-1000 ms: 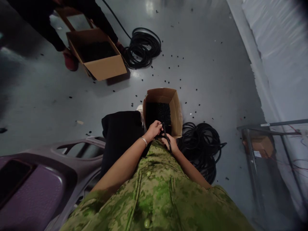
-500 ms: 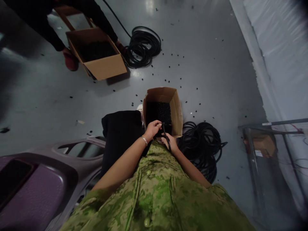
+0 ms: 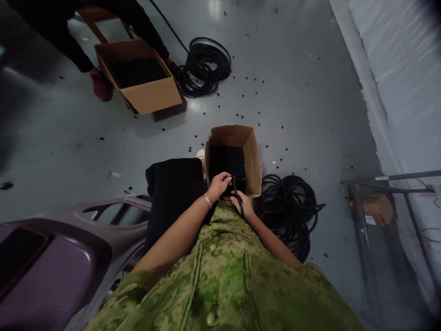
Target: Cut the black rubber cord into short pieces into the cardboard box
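Over the near side of an open cardboard box, my hands are close together. The box holds a mass of small black pieces. My right hand is closed round a thin black hose, whose upper end points away from me. My left hand, with a bracelet at the wrist, is closed in a pinch beside that upper end. Whatever lies between its fingertips is too small to make out. A tangled coil of black hose lies on the floor right of the box.
Across the floor, a seated person in dark clothes and red shoes has another cardboard box between the legs. Another hose coil lies beside it. Small black pieces are scattered around. A purple chair stands left, a metal frame right.
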`<state>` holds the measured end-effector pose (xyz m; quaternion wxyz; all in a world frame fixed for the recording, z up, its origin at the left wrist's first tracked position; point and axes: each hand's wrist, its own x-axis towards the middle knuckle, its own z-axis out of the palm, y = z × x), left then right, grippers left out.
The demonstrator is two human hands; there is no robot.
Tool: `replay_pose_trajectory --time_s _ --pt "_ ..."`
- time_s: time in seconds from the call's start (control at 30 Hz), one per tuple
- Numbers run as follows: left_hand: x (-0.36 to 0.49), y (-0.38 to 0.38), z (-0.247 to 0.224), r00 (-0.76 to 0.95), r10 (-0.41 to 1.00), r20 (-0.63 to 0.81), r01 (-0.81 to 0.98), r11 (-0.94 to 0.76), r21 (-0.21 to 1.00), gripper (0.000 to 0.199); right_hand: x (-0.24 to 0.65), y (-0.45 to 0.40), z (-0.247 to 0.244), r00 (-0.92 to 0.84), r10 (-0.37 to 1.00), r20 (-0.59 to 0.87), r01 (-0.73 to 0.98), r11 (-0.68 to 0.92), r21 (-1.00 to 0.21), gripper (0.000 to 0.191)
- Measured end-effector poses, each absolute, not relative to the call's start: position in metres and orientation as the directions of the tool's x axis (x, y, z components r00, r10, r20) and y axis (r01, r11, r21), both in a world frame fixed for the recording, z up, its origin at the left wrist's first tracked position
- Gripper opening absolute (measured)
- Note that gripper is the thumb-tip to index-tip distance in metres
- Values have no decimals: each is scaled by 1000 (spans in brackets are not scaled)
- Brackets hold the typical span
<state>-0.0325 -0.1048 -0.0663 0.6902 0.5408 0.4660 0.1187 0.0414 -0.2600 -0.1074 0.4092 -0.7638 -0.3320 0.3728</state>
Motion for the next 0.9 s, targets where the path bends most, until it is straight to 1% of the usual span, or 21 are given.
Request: replay_pose_trajectory --time_s 0.17,0.37,0.7,0.9 --pt "-32 -105 -69 539 670 -511 347 375 859 16 40 -260 -106 521 804 -287 236 -459 -856 30" --pt "-33 -104 -72 535 664 -522 341 395 853 14 39 -258 -107 532 811 -242 266 -432 -862 28" --pt "-31 -103 -73 527 653 -544 365 404 839 10 38 -258 -133 585 791 -177 315 -423 -850 26" --pt "-31 -103 -71 500 652 -571 383 425 820 6 38 -257 -135 598 778 -192 331 -458 -825 26"
